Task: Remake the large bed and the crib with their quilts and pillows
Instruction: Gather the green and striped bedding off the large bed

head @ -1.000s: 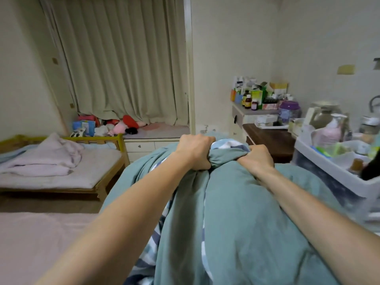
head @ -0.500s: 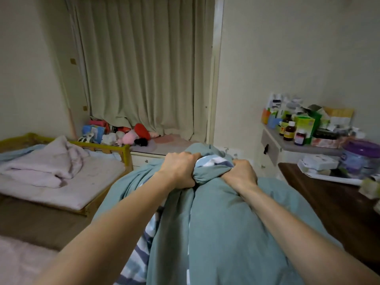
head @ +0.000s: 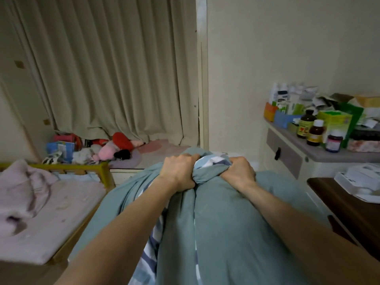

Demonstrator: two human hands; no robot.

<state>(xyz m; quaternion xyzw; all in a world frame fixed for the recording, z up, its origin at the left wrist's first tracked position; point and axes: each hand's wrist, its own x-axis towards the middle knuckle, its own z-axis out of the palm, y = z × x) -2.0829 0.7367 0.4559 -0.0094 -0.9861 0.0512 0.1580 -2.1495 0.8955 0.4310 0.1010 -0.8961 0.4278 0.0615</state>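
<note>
A large green quilt (head: 230, 233) with a blue-and-white striped underside hangs bunched in front of me. My left hand (head: 178, 173) grips a gathered fold near its top edge. My right hand (head: 239, 173) grips the same bunched edge just to the right, both arms stretched forward. To the left stands the wooden crib (head: 103, 171) with a pale mattress. A crumpled pink blanket (head: 22, 192) lies on the crib's left part. The large bed is hidden below the quilt and out of view.
A window seat (head: 164, 153) under beige curtains holds plush toys (head: 111, 149) and books. At the right, a white cabinet (head: 287, 157) carries several bottles and boxes. A dark wooden table (head: 349, 212) with a white tray stands at the near right.
My view has swung left and nearer the window wall. The cart with bottles at the right has left the frame. Both hands keep the same grip on the quilt.
</note>
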